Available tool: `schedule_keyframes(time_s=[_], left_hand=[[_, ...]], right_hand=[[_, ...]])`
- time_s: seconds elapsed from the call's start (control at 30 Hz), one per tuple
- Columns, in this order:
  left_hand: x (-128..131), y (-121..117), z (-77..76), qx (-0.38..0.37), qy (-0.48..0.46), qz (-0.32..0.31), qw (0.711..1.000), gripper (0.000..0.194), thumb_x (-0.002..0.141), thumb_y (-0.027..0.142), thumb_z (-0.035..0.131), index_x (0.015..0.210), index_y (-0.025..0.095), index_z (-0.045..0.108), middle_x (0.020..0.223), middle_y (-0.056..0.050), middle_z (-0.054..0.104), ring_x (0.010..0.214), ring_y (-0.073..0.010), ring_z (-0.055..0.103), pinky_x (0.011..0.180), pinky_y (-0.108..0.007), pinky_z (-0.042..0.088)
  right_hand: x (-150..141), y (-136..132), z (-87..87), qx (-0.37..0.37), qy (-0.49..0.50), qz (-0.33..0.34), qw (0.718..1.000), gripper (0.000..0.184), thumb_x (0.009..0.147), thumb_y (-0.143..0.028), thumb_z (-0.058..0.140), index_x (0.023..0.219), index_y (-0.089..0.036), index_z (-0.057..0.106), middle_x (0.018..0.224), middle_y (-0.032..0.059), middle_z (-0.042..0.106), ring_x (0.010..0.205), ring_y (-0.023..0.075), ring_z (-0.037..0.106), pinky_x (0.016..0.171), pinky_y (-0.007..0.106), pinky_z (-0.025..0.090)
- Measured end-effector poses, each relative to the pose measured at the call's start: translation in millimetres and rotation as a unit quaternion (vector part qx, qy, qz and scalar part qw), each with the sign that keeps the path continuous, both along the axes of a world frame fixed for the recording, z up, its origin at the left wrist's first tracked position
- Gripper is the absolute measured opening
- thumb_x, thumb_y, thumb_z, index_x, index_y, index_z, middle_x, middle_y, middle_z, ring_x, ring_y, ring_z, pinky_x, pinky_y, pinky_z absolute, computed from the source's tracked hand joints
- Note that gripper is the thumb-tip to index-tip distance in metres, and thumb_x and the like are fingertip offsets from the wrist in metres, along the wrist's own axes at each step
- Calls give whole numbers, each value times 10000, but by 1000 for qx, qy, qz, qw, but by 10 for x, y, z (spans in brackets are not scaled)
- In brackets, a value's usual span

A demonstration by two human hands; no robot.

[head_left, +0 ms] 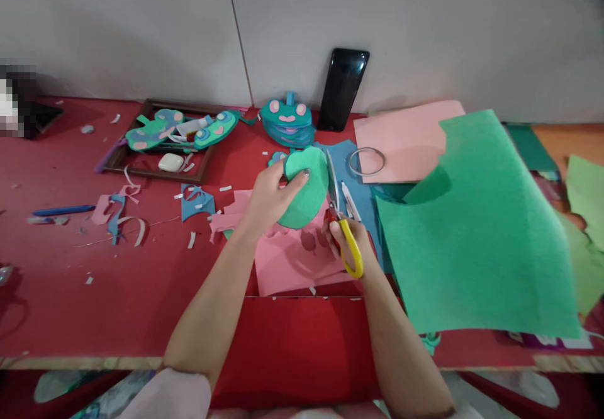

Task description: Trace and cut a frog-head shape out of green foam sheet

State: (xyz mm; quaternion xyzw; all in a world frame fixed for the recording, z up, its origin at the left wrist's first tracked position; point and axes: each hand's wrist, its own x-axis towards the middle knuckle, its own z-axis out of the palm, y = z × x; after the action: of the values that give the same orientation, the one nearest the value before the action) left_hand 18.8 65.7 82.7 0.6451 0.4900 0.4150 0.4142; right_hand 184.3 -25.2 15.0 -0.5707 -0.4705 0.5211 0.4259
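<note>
A rounded green felt piece (309,192) is pinched in my left hand (274,195), with the thumb lying on its face. My right hand (349,240) grips a pair of scissors (352,252) with yellow and red handles. The blades point away from me, along the right edge of the felt piece; whether they touch it I cannot tell. Beneath both hands lie pink felt sheets (283,271) and, to the right, a blue felt sheet (372,217) with a white marker (350,202) on it.
A large green felt sheet (486,255) covers the right side, near a pink sheet (401,142) and a metal ring (367,161). A phone (343,89) leans on the wall beside finished felt shapes (287,120). Leftward are a wooden frame (155,172), a blue pen (63,210) and scraps.
</note>
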Motion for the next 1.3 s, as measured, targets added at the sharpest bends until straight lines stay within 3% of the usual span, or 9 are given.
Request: schedule_keyframes(time_s=[1.3], left_hand=[[-12,25,-25,-6,7,4,1000,206,796,341,573,885,164,629,846,-16,669,782,-141,616,731,-262,487]], right_hand=[[18,17,-51,-2,-39,6,999,391,798,-553,517,632,-209,435,470,-53,408,341,74,372,340,227,267]])
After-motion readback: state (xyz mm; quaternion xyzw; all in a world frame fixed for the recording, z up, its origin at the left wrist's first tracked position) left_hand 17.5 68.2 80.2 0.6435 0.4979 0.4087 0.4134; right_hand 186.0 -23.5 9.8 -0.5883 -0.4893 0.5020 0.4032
